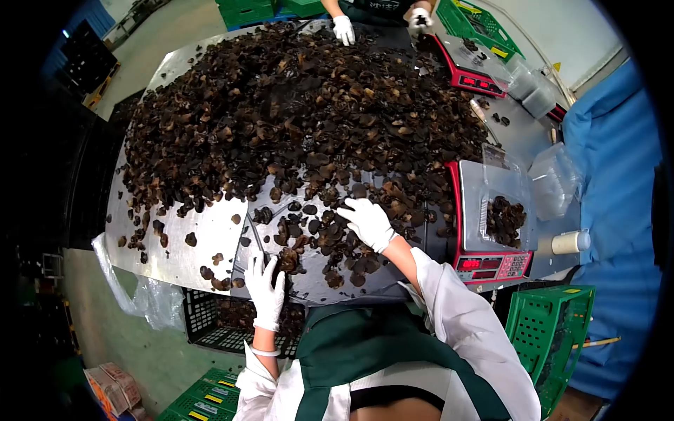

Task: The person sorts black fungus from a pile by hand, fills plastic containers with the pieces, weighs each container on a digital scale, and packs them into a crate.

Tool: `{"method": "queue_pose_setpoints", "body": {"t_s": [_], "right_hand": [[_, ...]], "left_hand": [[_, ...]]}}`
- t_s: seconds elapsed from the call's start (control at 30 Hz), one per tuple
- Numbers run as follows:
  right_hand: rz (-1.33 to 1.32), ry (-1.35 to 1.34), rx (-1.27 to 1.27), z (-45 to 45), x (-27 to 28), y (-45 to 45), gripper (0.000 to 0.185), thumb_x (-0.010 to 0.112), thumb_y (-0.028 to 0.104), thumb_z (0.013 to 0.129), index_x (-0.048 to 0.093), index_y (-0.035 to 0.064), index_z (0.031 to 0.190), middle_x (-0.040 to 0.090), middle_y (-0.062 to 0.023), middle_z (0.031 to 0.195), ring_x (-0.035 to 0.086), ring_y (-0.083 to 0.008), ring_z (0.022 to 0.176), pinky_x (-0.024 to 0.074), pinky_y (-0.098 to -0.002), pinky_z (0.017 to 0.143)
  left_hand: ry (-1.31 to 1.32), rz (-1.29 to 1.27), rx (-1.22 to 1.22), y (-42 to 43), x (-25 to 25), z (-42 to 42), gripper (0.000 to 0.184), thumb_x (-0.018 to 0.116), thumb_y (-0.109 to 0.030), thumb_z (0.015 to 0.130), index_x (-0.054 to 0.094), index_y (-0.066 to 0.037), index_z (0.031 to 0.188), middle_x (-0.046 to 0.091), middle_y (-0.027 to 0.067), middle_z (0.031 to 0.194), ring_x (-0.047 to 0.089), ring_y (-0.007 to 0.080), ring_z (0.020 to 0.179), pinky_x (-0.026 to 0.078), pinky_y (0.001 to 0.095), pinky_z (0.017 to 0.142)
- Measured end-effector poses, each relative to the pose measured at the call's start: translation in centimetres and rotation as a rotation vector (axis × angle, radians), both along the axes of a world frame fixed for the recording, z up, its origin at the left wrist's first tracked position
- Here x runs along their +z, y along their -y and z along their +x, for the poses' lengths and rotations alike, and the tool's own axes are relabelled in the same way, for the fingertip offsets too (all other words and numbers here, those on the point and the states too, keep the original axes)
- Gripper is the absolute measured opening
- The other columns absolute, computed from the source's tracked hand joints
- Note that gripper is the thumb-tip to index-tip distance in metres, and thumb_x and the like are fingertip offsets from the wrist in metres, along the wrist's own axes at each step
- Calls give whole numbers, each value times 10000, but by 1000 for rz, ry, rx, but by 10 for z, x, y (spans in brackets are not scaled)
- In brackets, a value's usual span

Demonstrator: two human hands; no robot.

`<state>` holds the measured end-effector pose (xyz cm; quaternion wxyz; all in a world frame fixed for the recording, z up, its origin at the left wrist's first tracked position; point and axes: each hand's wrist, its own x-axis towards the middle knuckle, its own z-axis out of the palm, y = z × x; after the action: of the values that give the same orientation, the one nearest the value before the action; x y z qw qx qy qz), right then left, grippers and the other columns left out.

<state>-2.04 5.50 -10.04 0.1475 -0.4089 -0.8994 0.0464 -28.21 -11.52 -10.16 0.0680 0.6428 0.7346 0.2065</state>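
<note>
A broad heap of dark brown wood ear mushrooms (302,112) covers much of the metal table (217,245). My left hand (267,291), in a white glove, is at the table's near edge beside a few loose mushrooms, fingers apart and nothing visible in them. Over the scattered mushrooms at the near side of the heap, my right hand (370,223) reaches leftward, also gloved. Its fingers are stretched out and appear to hold nothing; its palm side is hidden. To the right, a clear plastic box (484,217) with some mushrooms sits on a red weighing scale (472,217) with a lit display.
Across the table a person's gloved hand (344,30) touches the heap, near a second red scale (477,83). Clear boxes (554,181) and a white roll (570,243) lie at right. A black crate (203,319) stands below the near edge, a green crate (551,337) at right.
</note>
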Motion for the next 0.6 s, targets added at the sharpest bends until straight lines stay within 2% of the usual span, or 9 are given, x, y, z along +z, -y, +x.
{"method": "queue_pose_setpoints", "body": {"t_s": [0.07, 0.13, 0.17, 0.2, 0.27, 0.37, 0.47, 0.53, 0.6], "right_hand": [[-23, 18, 33, 5, -8, 0, 345, 617, 255, 820, 606, 250, 1165, 583, -4, 1010, 539, -204, 932, 427, -346, 715], [-189, -32, -4, 16, 10, 7, 359, 617, 290, 825, 607, 256, 1182, 612, -1, 978, 557, -204, 915, 440, -339, 735], [-177, -247, 10, 25, 15, 11, 369, 616, 297, 835, 605, 252, 1201, 642, -12, 1009, 580, -224, 898, 460, -353, 761], [-237, -374, 24, 36, 10, 12, 359, 580, 252, 892, 575, 165, 1240, 643, -35, 1089, 607, -202, 898, 486, -330, 771], [-1121, -869, -177, 58, 23, 15, 338, 514, 179, 943, 532, 51, 1256, 635, -76, 1103, 619, -167, 904, 503, -293, 767], [-1407, -1326, -147, 84, 37, 25, 406, 526, 134, 933, 438, -5, 1303, 585, -134, 1163, 611, -176, 961, 519, -285, 813], [-1361, -1401, -129, 95, 43, 44, 403, 646, 259, 867, 492, 37, 1165, 532, -149, 1223, 578, -218, 1047, 540, -356, 803], [-1386, -1322, -314, 95, 42, 57, 189, 636, 165, 869, 555, 50, 996, 621, -67, 955, 601, -119, 832, 528, -248, 663], [-1218, -937, -465, 85, 36, 73, 139, 668, 141, 845, 588, 52, 915, 617, -21, 790, 583, -92, 687, 492, -212, 596]], "left_hand": [[148, 82, 80, 0, -1, -5, 383, 678, -183, 801, 609, -98, 1168, 477, 148, 1348, 403, 365, 1265, 316, 478, 1044], [150, 201, 132, -5, 3, -9, 318, 689, -140, 795, 633, -47, 1094, 589, 162, 1172, 519, 348, 1126, 384, 427, 991], [172, 232, 131, -12, 5, -9, 293, 686, -130, 796, 639, -51, 1075, 609, 146, 1120, 540, 328, 1080, 400, 410, 965], [195, 261, 131, -21, 7, -9, 269, 683, -120, 798, 645, -55, 1056, 628, 131, 1069, 561, 308, 1033, 416, 394, 939], [234, 290, 106, -43, 14, -1, 226, 680, -148, 808, 642, -53, 1010, 643, 111, 997, 573, 287, 973, 432, 384, 878], [159, 145, 103, -76, 7, 10, 258, 675, -211, 816, 645, -44, 1010, 625, 127, 985, 569, 307, 952, 438, 387, 861], [204, 128, 71, -96, -16, 11, 206, 658, -188, 823, 665, -26, 951, 613, 139, 953, 580, 309, 909, 459, 383, 821], [375, 151, 80, -98, -22, 0, 193, 632, -153, 840, 658, -12, 970, 624, 148, 922, 599, 303, 868, 469, 360, 795], [711, 114, 157, -91, -3, 1, 177, 565, -136, 898, 644, 3, 976, 647, 97, 918, 603, 198, 817, 461, 295, 773]]}}
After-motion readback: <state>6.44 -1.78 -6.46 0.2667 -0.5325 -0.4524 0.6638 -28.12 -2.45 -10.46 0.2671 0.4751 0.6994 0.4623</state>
